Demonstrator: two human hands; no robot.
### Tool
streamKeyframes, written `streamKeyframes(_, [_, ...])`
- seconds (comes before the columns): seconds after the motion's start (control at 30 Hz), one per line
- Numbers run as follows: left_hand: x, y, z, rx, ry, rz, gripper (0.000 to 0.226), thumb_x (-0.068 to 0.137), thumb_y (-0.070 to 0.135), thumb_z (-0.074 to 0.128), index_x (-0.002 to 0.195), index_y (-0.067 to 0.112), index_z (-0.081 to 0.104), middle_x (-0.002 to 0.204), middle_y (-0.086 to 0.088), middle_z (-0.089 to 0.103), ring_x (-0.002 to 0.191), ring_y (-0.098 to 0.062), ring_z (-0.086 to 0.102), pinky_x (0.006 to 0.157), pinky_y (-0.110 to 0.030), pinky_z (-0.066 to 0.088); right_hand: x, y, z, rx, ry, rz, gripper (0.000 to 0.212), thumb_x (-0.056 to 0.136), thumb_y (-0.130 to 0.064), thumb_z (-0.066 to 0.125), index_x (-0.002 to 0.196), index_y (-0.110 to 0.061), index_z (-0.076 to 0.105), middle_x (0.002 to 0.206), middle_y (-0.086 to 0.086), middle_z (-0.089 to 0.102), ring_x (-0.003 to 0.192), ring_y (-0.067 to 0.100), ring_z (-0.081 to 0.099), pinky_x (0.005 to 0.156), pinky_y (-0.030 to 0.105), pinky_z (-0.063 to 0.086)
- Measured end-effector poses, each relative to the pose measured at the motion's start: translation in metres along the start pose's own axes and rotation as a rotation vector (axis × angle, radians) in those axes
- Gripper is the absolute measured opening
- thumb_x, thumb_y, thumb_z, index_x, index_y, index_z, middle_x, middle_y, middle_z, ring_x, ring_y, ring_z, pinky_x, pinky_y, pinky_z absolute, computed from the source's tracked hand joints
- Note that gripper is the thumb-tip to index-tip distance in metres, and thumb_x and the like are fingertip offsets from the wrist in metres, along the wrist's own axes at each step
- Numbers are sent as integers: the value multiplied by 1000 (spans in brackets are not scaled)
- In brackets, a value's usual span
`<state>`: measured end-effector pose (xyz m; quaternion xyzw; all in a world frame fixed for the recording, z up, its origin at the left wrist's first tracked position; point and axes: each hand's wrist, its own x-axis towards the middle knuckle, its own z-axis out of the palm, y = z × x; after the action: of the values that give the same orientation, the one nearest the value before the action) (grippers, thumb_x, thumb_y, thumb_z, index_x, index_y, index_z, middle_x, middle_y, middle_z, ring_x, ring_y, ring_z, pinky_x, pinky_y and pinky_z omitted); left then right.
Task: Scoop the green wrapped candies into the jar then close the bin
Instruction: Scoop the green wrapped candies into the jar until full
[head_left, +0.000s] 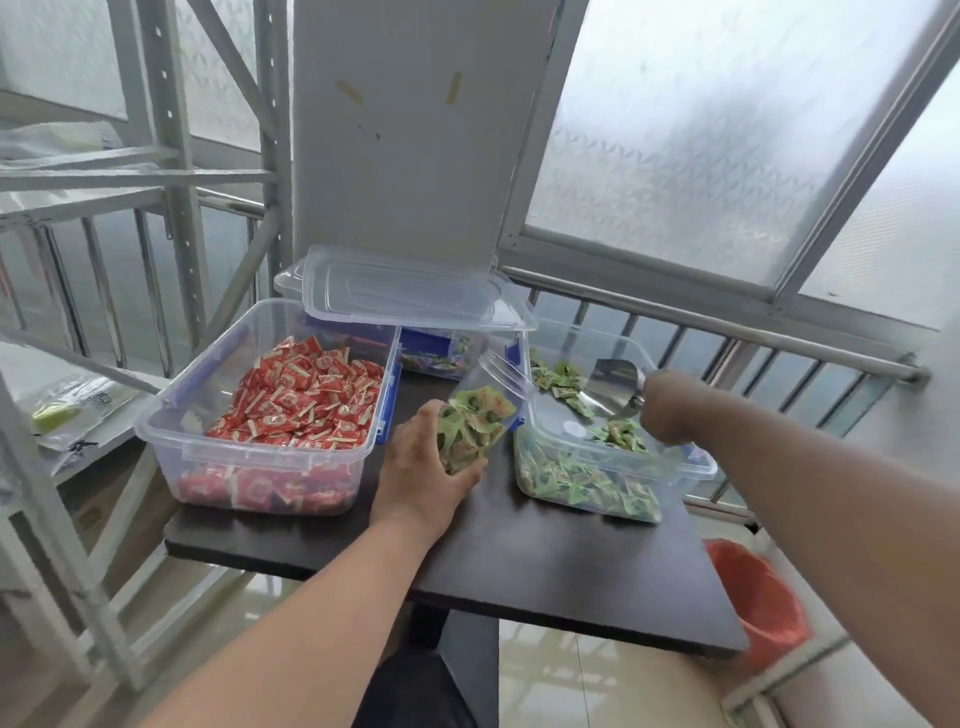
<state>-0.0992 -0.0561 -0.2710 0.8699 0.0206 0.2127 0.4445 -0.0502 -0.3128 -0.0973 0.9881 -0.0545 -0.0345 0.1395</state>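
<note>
We work on a dark bench (519, 551). The landmark is the open bin (597, 483) of green wrapped candies (582, 486), and a bin of red candies (311, 395) sits well to its left. Just left of the green bin, our left hand (421, 467) grips the tilted jar (480, 415), already partly filled. Over the bin, our right hand (670, 410) clasps the metal scoop (613, 387). We judge scooping midway; next comes a dip, then a pour at the jar's mouth.

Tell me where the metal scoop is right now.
In the head view, right of centre: the metal scoop is in the right hand, over the green candy bin, right of the tilted jar.
</note>
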Motion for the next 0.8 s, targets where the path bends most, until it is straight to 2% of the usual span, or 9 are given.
streamKeyframes(0.13, [2, -3, 2, 4, 50, 38, 87, 84, 36, 87, 155, 25, 39, 149, -8, 49, 136, -26, 45, 110, -45, 43, 14, 7, 20, 163, 118, 68, 32, 94, -3, 50, 124, 0, 61, 116, 14, 63, 103, 28, 64, 83, 32, 55])
streamKeyframes(0.2, [3, -4, 3, -8, 37, 35, 88, 85, 35, 87, 157, 26, 38, 152, -7, 48, 138, -25, 44, 112, -42, 40, 26, 9, 29, 198, 170, 87, 31, 94, 0, 49, 123, 1, 59, 109, 17, 61, 99, 31, 62, 84, 36, 55])
streamKeyframes(0.27, [4, -4, 4, -15, 19, 32, 89, 86, 35, 86, 158, 29, 35, 154, -5, 47, 139, -24, 43, 113, -40, 39, 37, 7, 36, 185, 224, 89, 34, 95, 2, 43, 125, -1, 57, 99, 16, 52, 89, 31, 57, 80, 40, 55])
streamKeyframes(0.37, [4, -4, 4, -16, 0, 28, 90, 87, 38, 85, 160, 32, 32, 155, -2, 46, 140, -22, 43, 114, -39, 39, 57, 5, 42, 161, 223, 53, 39, 93, 4, 39, 125, -6, 60, 94, 10, 50, 86, 27, 52, 72, 38, 51])
streamKeyframes(0.47, [5, -4, 5, 4, 6, 29, 91, 87, 41, 84, 160, 34, 30, 155, -1, 46, 140, -21, 44, 114, -42, 41, 73, 0, 47, 167, 167, 32, 46, 92, 3, 45, 135, -10, 57, 112, 15, 62, 101, 31, 61, 78, 38, 53])
streamKeyframes(0.57, [6, -4, 4, 27, 17, 29, 92, 87, 45, 83, 160, 36, 29, 156, 1, 45, 141, -20, 43, 114, -41, 40, 75, -17, 50, 199, 81, 37, 52, 97, -8, 53, 148, -6, 44, 135, 13, 58, 123, 31, 57, 94, 36, 50])
streamKeyframes(0.67, [8, -4, 4, 32, 12, 26, 93, 88, 48, 81, 162, 37, 28, 157, 0, 43, 142, -20, 42, 116, -40, 38, 83, -25, 57, 196, 51, -8, 43, 94, -18, 59, 134, -5, 55, 121, 11, 66, 110, 29, 63, 80, 34, 51])
streamKeyframes(0.73, [9, -4, 4, 43, 6, 22, 94, 88, 49, 80, 164, 37, 26, 159, -1, 41, 144, -21, 40, 117, -41, 37, 87, -25, 59, 202, 33, -45, 29, 92, -10, 53, 118, -5, 64, 111, 11, 67, 100, 29, 65, 74, 32, 50])
streamKeyframes(0.8, [9, -4, 4, 53, 0, 17, 94, 89, 51, 79, 164, 37, 24, 160, 0, 40, 144, -20, 39, 117, -42, 37, 85, -23, 61, 194, -1, -45, 21, 93, -7, 50, 108, -6, 64, 92, 7, 60, 88, 26, 60, 70, 31, 47])
